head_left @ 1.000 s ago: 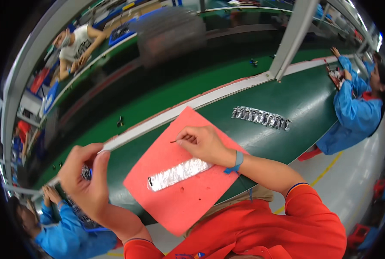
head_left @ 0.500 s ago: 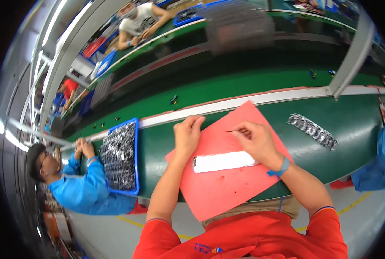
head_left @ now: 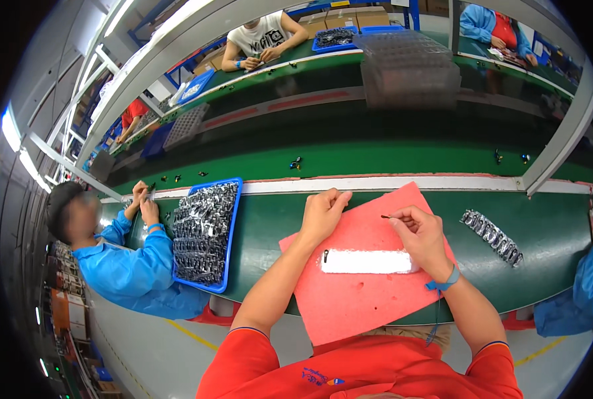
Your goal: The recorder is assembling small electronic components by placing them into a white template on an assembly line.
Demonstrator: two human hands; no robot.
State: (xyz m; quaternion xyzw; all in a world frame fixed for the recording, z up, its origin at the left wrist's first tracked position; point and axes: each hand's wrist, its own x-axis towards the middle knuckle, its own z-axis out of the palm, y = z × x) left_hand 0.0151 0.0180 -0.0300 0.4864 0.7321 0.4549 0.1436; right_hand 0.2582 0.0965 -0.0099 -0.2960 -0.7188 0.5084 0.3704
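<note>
A pink sheet (head_left: 336, 312) bearing a silver strip (head_left: 366, 262) lies between a filled blue tray (head_left: 237, 216) and a filled foil strip (head_left: 493, 239).
The right hand (head_left: 425, 241), bent inward at the silver strip's right end, pinches a small dark piece (head_left: 384, 216) above the sheet; the left hand (head_left: 323, 214) curls at the sheet's upper left edge, its grip impossible to tell.

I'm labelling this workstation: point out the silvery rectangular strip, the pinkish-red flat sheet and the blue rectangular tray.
Silvery rectangular strip (head_left: 366, 262), head view: middle of its visible top.
Pinkish-red flat sheet (head_left: 350, 307), head view: bare area below the strip.
Blue rectangular tray (head_left: 233, 233), head view: right rim.
</note>
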